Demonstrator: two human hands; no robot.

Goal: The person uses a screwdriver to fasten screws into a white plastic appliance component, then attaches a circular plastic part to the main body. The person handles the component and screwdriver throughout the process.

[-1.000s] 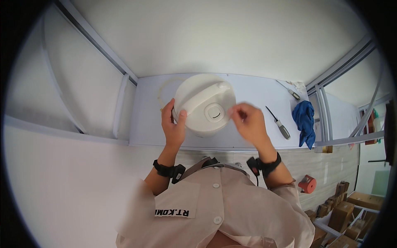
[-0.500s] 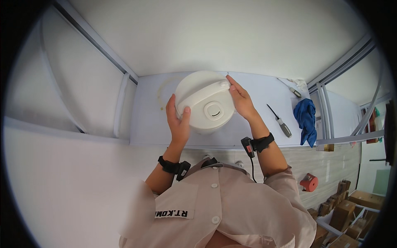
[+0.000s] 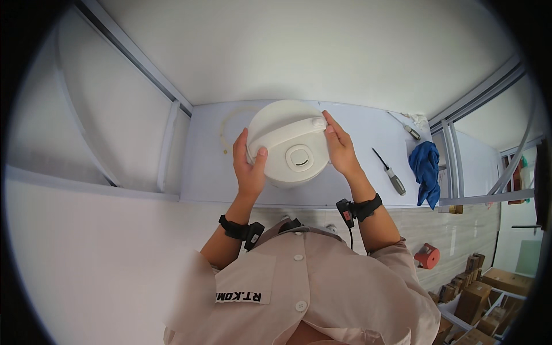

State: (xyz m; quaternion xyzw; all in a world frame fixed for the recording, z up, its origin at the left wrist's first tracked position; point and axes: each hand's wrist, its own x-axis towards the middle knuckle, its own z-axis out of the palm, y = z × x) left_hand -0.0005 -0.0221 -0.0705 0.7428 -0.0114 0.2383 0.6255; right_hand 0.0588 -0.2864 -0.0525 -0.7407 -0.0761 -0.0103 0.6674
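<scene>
A round white rice cooker (image 3: 276, 117), seen from above, has a broad handle across its lid and a squarish button near its front. Both of my hands clasp it from the sides. My left hand (image 3: 248, 169) is on its left, with the thumb up on the lid by the handle's lower end and the fingers along the outer wall. My right hand (image 3: 342, 149) presses its right side near the handle's upper end, fingers pointing away from me. The cooker is over the white table (image 3: 201, 172); its underside is hidden.
To the right lie a grey-handled screwdriver (image 3: 395, 181), a second screwdriver (image 3: 411, 131) farther back and a crumpled blue cloth (image 3: 425, 169). White wall panels and metal frame bars (image 3: 169, 144) border the table. A red stool (image 3: 427, 256) and cardboard boxes (image 3: 474, 299) stand on the floor.
The cooker has shifted slightly to the right, with both hands still on its sides. My right hand has moved a little right and toward me.
</scene>
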